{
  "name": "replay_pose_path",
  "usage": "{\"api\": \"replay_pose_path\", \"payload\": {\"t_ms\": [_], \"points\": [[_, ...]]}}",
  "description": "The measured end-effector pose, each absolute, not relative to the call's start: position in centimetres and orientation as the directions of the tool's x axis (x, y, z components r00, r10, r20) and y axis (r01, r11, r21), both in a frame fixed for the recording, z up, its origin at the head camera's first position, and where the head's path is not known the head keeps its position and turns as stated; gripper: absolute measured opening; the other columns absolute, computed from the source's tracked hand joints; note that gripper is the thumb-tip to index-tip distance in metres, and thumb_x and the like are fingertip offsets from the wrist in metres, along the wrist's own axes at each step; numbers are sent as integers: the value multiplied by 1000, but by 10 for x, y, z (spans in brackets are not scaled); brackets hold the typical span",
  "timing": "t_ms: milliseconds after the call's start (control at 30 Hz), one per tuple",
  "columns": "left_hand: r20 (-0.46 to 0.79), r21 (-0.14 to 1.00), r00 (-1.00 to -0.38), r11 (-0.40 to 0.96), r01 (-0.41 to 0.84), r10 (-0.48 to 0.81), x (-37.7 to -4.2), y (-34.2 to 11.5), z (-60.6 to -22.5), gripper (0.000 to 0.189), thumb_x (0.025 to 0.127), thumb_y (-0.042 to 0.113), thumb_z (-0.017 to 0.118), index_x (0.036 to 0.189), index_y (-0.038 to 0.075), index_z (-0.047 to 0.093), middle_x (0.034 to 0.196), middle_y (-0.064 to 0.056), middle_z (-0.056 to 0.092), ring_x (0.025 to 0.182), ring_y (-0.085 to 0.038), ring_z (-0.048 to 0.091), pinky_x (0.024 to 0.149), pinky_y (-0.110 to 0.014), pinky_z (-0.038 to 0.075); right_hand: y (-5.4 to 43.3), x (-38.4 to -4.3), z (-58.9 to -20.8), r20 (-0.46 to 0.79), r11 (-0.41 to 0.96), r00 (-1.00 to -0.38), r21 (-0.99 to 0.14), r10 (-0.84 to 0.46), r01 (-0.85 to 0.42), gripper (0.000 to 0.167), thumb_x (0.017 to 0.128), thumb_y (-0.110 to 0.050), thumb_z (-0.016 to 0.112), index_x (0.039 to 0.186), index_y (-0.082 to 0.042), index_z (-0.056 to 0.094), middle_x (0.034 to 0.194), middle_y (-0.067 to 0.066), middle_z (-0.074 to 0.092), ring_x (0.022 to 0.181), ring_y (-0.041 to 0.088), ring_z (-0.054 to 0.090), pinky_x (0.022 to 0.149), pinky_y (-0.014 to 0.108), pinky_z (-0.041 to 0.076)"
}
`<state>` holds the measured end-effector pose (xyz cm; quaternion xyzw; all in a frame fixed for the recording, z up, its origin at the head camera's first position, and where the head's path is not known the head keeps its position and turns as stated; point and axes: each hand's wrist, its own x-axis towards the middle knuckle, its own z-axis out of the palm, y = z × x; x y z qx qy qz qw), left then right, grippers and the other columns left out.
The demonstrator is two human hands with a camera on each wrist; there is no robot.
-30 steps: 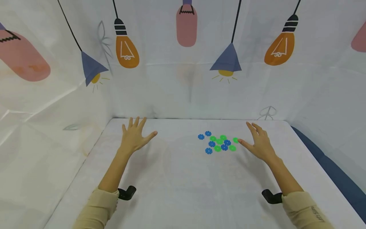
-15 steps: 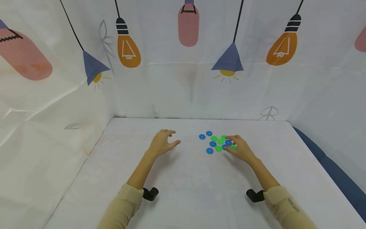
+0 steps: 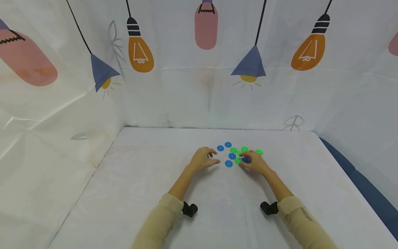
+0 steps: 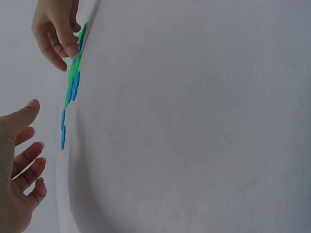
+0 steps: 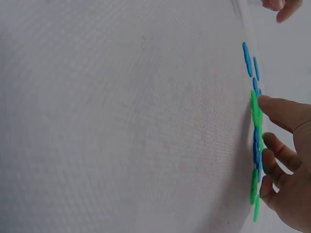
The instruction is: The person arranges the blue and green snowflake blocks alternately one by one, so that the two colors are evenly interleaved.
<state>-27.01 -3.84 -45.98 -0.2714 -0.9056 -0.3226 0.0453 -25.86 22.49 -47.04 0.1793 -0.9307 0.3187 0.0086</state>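
Small flower-shaped plastic discs, blue [image 3: 228, 163] and green [image 3: 259, 152], lie flat in a loose cluster on the white table [image 3: 199, 207]. My right hand [image 3: 255, 162] hovers over the cluster's right part, fingers bent and thumb apart from them. It covers some discs, with a blue one showing between thumb and fingers. In the right wrist view its thumb tip [image 5: 264, 101] is right at a green disc [image 5: 254, 109]. My left hand [image 3: 202, 158] is just left of the blue discs, its thumb and fingers spread in a loose curve around nothing.
A white sheet [image 3: 186, 97] printed with lamps and bulbs hangs behind the table and along its sides. Beyond the table's right edge shows a dark blue surface [image 3: 345, 169]. Black wrist mounts [image 3: 190, 209] jut out from both sleeves.
My left hand has swung rightward from the table's left side to beside the discs. My right hand has moved left over the cluster, its fingers bending. The discs look unmoved.
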Motion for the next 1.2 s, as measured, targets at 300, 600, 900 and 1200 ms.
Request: {"api": "replay_pose_path", "payload": {"t_ms": [300, 600, 900, 1200], "points": [[231, 563, -841, 637, 526, 490, -272, -10, -468, 37, 76, 31, 78, 102, 5, 72, 88, -7, 68, 80, -17, 60, 68, -22, 45, 225, -263, -474, 97, 787, -941, -525, -324, -325, 32, 81, -20, 71, 107, 0, 67, 96, 14, 58, 88, 28, 55, 77, 47, 48], [223, 496, -844, 688, 529, 488, -269, 9, -475, 38, 74, 38, 78, 100, 10, 74, 88, -2, 68, 83, -14, 58, 73, -24, 45, 222, -263, -472, 81, 778, -945, -548, -316, -307, 32, 81, -20, 72, 104, 2, 68, 96, 15, 59, 89, 29, 55, 79, 49, 46], [234, 451, -840, 711, 540, 489, -270, 14, -484, 31, 75, 38, 77, 95, 13, 76, 84, 1, 65, 81, -12, 57, 71, -24, 44, 220, -264, -470, 65, 775, -943, -554, -325, -305, 33, 80, -20, 72, 102, 4, 68, 94, 14, 60, 89, 29, 56, 79, 48, 46], [252, 434, -839, 718, 544, 483, -270, 15, -486, 27, 76, 36, 77, 92, 14, 75, 77, 3, 60, 71, -9, 49, 67, -24, 38, 220, -262, -470, 78, 774, -942, -550, -326, -313, 31, 81, -19, 72, 102, 3, 69, 93, 13, 60, 87, 28, 55, 77, 48, 45]]}}
